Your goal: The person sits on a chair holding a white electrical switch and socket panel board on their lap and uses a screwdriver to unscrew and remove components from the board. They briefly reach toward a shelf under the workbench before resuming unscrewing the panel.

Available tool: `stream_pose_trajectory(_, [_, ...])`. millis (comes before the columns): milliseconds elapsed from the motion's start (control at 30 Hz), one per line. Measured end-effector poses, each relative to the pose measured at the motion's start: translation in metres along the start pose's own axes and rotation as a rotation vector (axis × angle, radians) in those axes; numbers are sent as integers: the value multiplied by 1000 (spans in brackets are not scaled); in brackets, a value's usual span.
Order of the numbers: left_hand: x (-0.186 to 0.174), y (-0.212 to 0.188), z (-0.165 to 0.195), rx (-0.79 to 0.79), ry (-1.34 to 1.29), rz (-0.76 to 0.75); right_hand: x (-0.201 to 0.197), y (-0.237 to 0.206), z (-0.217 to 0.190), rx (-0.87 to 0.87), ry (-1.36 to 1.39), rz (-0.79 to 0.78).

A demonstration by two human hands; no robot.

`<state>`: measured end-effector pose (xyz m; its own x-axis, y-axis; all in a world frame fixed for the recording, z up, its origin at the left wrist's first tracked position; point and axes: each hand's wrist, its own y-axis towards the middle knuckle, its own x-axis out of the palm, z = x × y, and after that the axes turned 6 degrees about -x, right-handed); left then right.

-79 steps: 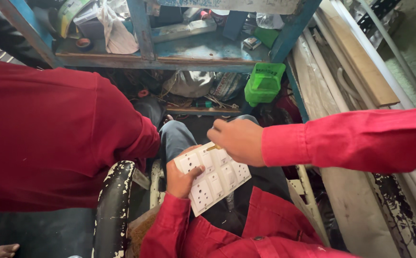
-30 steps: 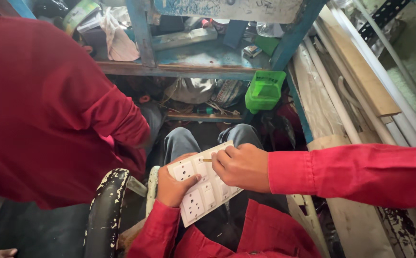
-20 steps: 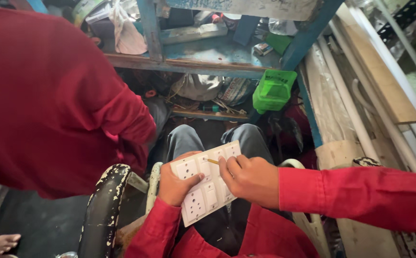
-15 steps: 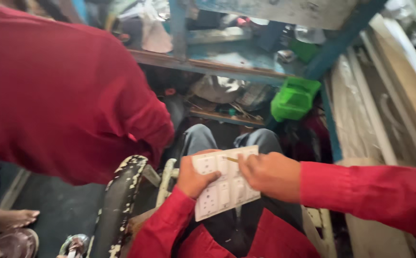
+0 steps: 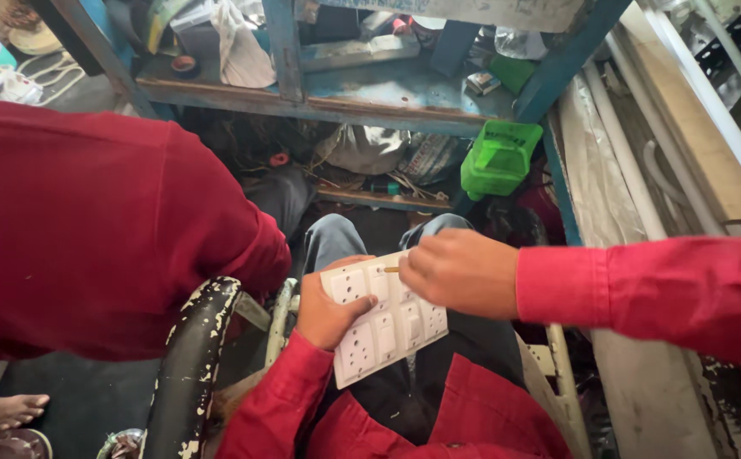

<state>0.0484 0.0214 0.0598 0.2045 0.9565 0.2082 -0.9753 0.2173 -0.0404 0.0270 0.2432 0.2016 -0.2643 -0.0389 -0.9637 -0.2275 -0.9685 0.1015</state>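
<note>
A white electrical switch plate [image 5: 385, 321] with sockets and several switches lies across my lap. My left hand [image 5: 326, 308] grips its left edge, thumb on the front face. Over the plate's upper right part, my right hand [image 5: 459, 271] pinches a thin yellowish tool; only its tip [image 5: 391, 269] shows, resting against the plate's top row. Both my sleeves are red, and my grey-trousered knees [image 5: 336, 238] show beyond the plate.
Another person in a red shirt [image 5: 90, 229] sits close on my left; a bare foot [image 5: 0, 414] shows at bottom left. A black chair arm [image 5: 187, 365] stands between us. Ahead is a blue shelf frame [image 5: 319, 93] with clutter and a green plastic box [image 5: 499, 157]. Boards and pipes [image 5: 642, 170] lean on the right.
The view has shifted a little. My right hand has come down from above the plate onto its top row with the thin tool; my left hand keeps its hold.
</note>
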Motion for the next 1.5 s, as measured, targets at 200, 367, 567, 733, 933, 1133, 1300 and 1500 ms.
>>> stream_pose_trajectory(200, [-1, 1, 0, 1, 2, -15, 6, -2, 1, -361, -342, -113])
stream_pose_trajectory(367, [1, -3, 0, 33, 39, 41, 15, -3, -13, -84, -28, -107])
stream_pose_trajectory(567, [6, -4, -5, 53, 55, 32, 29, 4, -18, 881, 695, -99])
stream_pose_trajectory(733, [2, 4, -7, -26, -8, 22, 17, 10, -10, 566, 502, 5])
stream_pose_trajectory(933, [-14, 13, -12, -38, 2, -15, 8, 26, 2, -120, -75, -89])
stream_pose_trajectory(1133, [-15, 13, -19, -62, 7, -5, 27, 26, 10, -434, -217, -213])
stream_pose_trajectory(1300, [-14, 11, -21, -37, 20, -2, 36, 21, 8, -257, -35, -231])
stream_pose_trajectory(1500, [-14, 8, -25, -41, 15, 8, 47, 29, -12, 653, 484, -212])
